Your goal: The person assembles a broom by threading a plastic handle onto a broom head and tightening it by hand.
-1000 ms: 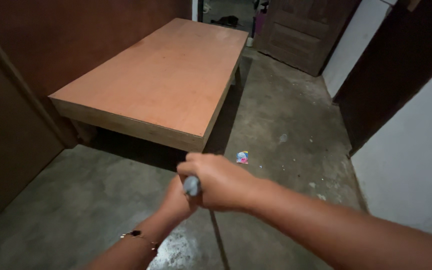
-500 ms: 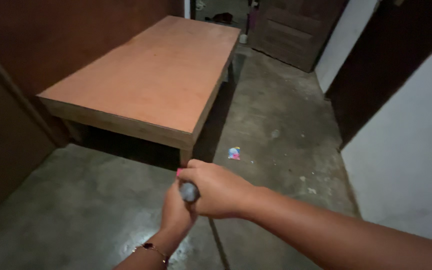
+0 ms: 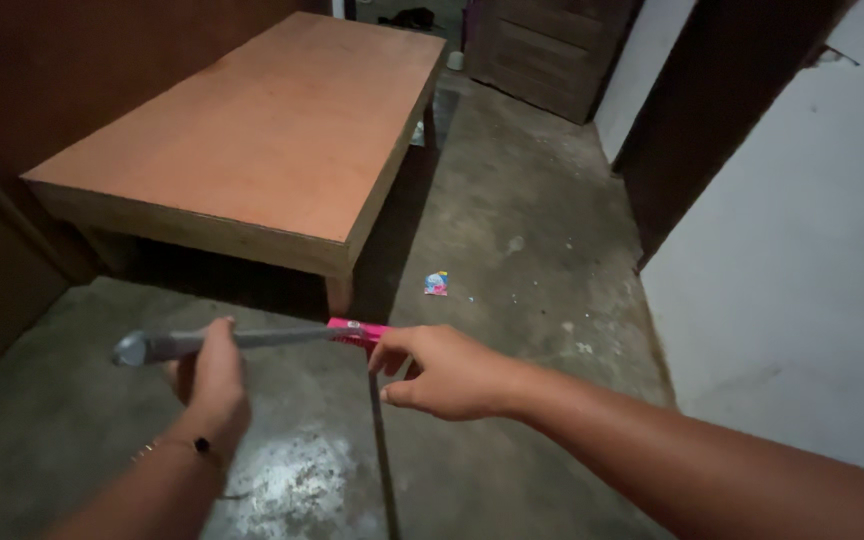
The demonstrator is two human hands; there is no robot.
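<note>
Head view, looking down at two bare hands over a grey concrete floor (image 3: 512, 200). One long grey handle (image 3: 242, 339) lies nearly level across the middle of the frame, its long axis running left to right; the rounded grey end cap points to the left, and the other end carries a pink band (image 3: 357, 331). From near that pink band a thin dark shaft (image 3: 380, 440) drops straight down toward the floor, so the stick appears to bend there, though how the two parts join cannot be told.

The left hand (image 3: 214, 385), with one thin bracelet (image 3: 187, 447) at the wrist, has its grip wrapped closed around the grey handle near the left end. The right hand (image 3: 447, 370) has a loose, half-open grip; its fingertips pinch the pink band while the remaining fingers curl below it.

One low wooden platform bed (image 3: 252, 130) with a bare orange-brown top stands beyond the hands, well apart from them. One small colourful wrapper (image 3: 436, 284) lies on the floor just beside the bed's near corner leg. One dark wooden door (image 3: 552, 45) shows at the far end, with a pale wall (image 3: 802, 300) on the right
</note>
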